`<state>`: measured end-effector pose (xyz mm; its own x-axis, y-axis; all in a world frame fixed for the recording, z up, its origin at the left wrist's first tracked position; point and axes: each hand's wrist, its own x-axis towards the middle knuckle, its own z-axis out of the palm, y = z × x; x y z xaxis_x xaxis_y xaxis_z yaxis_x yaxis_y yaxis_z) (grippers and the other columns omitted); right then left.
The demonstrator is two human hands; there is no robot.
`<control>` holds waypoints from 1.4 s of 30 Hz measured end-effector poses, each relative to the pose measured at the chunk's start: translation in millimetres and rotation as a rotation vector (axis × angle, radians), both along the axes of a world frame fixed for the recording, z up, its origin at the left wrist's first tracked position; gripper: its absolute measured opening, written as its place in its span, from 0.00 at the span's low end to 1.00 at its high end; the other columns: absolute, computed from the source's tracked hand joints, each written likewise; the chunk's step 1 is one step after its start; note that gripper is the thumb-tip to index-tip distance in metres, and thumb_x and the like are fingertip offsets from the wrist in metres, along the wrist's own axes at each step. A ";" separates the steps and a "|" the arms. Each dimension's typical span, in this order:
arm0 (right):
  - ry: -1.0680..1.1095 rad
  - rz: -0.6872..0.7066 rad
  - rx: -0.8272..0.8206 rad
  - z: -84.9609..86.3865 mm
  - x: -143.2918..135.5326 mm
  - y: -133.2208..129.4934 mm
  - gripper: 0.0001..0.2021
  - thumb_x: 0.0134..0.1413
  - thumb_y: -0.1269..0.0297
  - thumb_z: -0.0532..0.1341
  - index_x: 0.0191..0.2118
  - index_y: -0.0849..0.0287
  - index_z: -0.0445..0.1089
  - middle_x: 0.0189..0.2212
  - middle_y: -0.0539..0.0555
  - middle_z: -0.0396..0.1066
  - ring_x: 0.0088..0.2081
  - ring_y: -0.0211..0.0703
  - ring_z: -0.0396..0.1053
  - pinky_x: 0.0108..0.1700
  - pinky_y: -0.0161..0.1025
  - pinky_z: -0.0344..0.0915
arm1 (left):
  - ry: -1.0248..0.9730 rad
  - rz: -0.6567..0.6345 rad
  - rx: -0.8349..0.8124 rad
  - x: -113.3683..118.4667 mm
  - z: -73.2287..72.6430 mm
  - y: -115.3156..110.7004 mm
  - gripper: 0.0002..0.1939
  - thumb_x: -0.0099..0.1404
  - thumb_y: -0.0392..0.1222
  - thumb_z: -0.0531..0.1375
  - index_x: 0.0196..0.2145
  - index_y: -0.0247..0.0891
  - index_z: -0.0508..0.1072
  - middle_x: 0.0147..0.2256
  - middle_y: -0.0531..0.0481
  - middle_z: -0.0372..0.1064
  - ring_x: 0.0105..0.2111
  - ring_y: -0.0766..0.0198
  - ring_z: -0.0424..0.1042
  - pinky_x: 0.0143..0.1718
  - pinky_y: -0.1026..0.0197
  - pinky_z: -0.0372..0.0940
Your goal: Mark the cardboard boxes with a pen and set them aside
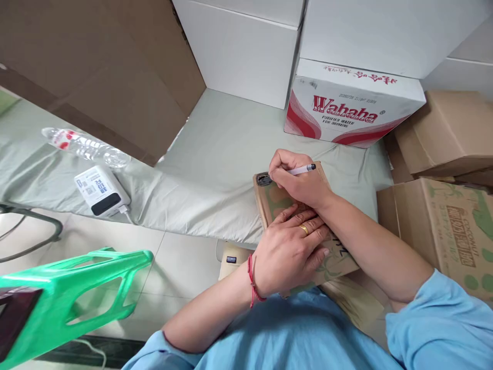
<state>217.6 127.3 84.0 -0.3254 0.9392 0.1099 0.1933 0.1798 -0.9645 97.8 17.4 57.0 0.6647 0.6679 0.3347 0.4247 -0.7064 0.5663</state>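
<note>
Head view: with the green-printed cardboard carton (342,264) in front of you as the landmark, the green plastic stool (88,288) stands at the far left, lower than the carton. The clear plastic bottle (88,148) lies on its side on the pale green cloth (200,154), well to the carton's left, and the white portable device (102,190) rests near it with a cable plugged in. A large brown cardboard box (127,67) stands beyond the carton and to its left.

Your left hand (288,249), with a red cord bracelet (252,280) at the wrist and a gold ring (304,229) on one finger, lies palm down on the carton, fingers extended and close together, holding nothing. The carton itself sits at the cloth's near edge, reaching toward your blue shirt (292,334). A black scribbled patch (264,179) marks its far left corner, just beside your right fingertips.

Your right hand (296,177) is closed around the white pen (302,169), its dark end showing and its tip hidden. Behind the carton and slightly right is the Wahaha water box (354,105); farther right of the carton stands the brown coconut carton (458,236), green palms printed on its side
</note>
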 end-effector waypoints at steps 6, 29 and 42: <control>-0.025 -0.005 0.043 -4.3 1.6 0.5 0.06 0.57 0.68 0.59 0.29 0.54 0.66 0.23 0.44 0.64 0.26 0.36 0.57 0.31 0.36 0.56 | 0.000 -0.002 0.025 0.1 0.0 0.2 0.19 0.80 0.47 0.57 0.61 0.38 0.78 0.62 0.49 0.79 0.65 0.50 0.74 0.73 0.44 0.59; -0.090 -0.021 -0.009 5.4 -0.3 -1.9 0.07 0.54 0.66 0.59 0.25 0.55 0.66 0.21 0.45 0.63 0.26 0.36 0.58 0.30 0.36 0.55 | 0.005 -0.002 0.009 -0.5 -0.5 -0.1 0.19 0.79 0.47 0.59 0.61 0.39 0.77 0.62 0.49 0.79 0.66 0.50 0.73 0.73 0.43 0.59; -0.026 -0.262 0.067 -9.5 8.2 5.1 0.10 0.56 0.65 0.59 0.24 0.54 0.64 0.20 0.45 0.62 0.26 0.37 0.57 0.31 0.38 0.54 | 0.005 0.009 0.011 -0.2 -0.5 -0.8 0.19 0.79 0.46 0.58 0.62 0.38 0.77 0.62 0.48 0.79 0.67 0.49 0.73 0.73 0.41 0.59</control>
